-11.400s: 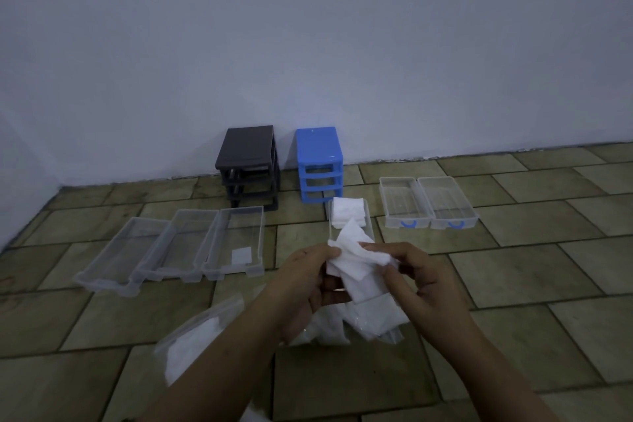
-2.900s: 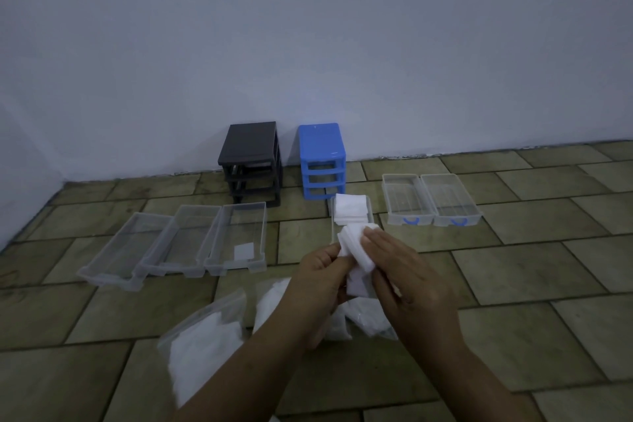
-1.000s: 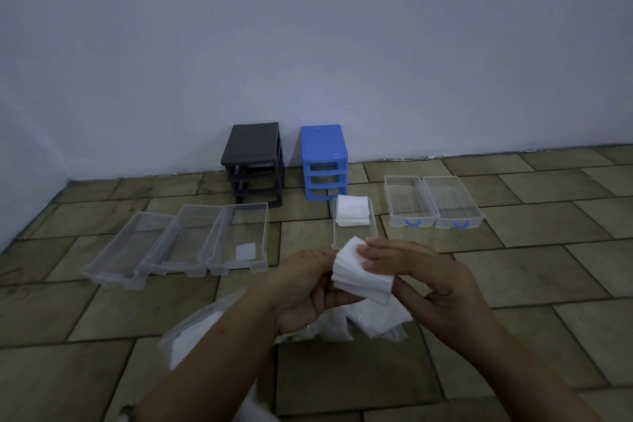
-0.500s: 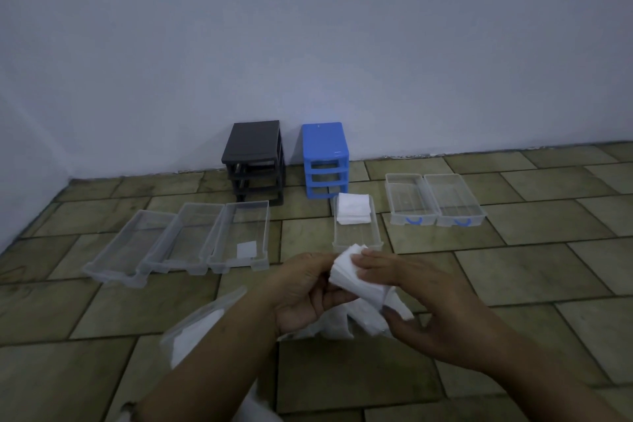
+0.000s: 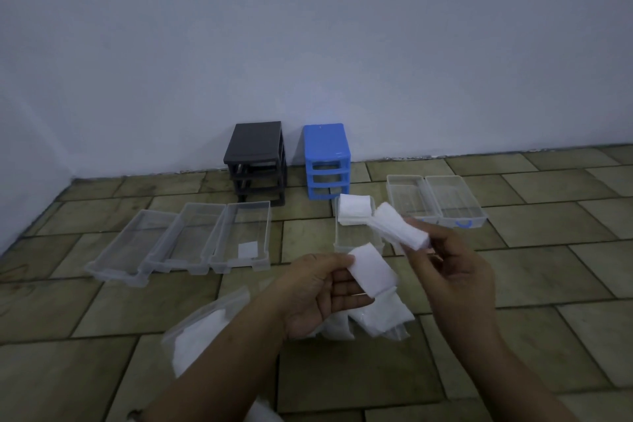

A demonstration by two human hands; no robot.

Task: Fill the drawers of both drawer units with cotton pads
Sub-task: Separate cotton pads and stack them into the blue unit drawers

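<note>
Nearest the camera, a clear plastic bag [image 5: 202, 329] of white cotton pads lies on the tiled floor [image 5: 342, 384] at lower left, beside the left forearm. A second opened bag [image 5: 376, 319] of pads lies under both hands.

Left hand [image 5: 318, 295]: palm up and turned inward, thumb and fingers pinching a small stack of pads [image 5: 371, 269] by its left end. Right hand [image 5: 455, 267]: raised slightly higher and further out, thumb and fingertips pinching a thicker stack [image 5: 399, 228] at its near end, the stack angled up-left over a drawer. The two stacks are apart.

Just beyond the hands, a clear drawer [image 5: 356, 236] holds a pile of pads [image 5: 355, 211] at its far end; its near half is bare.

Left: three clear drawers [image 5: 185, 240] side by side, touching; the rightmost carries a small white label, no writing legible. Right: two clear drawers [image 5: 435, 199] with blue handles, side by side.

Far: black drawer frame [image 5: 257, 161] and blue drawer frame [image 5: 327, 161] against the wall [image 5: 308, 44], slots open, well apart from each other. No brand marks readable.

Open floor between the drawer groups and to the far right.
</note>
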